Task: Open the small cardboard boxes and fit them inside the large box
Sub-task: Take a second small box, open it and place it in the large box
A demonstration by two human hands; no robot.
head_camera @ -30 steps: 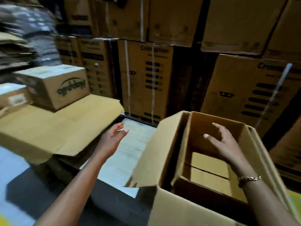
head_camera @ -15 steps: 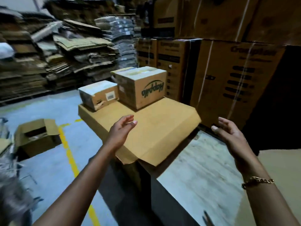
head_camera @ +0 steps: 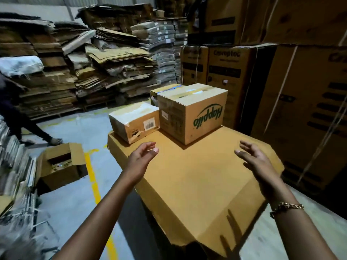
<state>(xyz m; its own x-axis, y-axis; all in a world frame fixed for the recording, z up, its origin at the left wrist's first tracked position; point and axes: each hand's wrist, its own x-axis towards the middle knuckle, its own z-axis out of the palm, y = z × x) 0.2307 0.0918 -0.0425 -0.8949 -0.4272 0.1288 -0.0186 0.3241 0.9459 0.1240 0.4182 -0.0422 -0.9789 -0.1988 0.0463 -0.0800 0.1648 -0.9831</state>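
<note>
Head view:

- We log a left hand (head_camera: pixel 143 156), grip released, fingers spread and lightly curled, raised over the near left part of the cardboard sheet and holding nothing.
- We log a right hand (head_camera: pixel 257 162), grip likewise released, palm turned inward, over the right part of the sheet; a gold chain bracelet (head_camera: pixel 287 206) sits on its wrist.
- We count one flat cardboard sheet (head_camera: pixel 197 184) draped over a table, its near edge hanging past the table's side.
- We note a taped box printed "Happilo" (head_camera: pixel 191 113), upside down as we read it, standing closed at the far end of the sheet, ahead of both hands.
- We note a smaller taped box with a barcode label (head_camera: pixel 134 121) just left of it, the two apparently touching, also closed.
- We see part of a third box (head_camera: pixel 165 90) behind these two.
- On the floor (head_camera: pixel 75 199) to the left: an open box (head_camera: pixel 60 164) near a yellow line (head_camera: pixel 93 177).
- Background: piles of flattened cardboard (head_camera: pixel 84 62) and tall strapped cartons (head_camera: pixel 300 109).
- Far left: another person's leg (head_camera: pixel 28 126), stepping.
</note>
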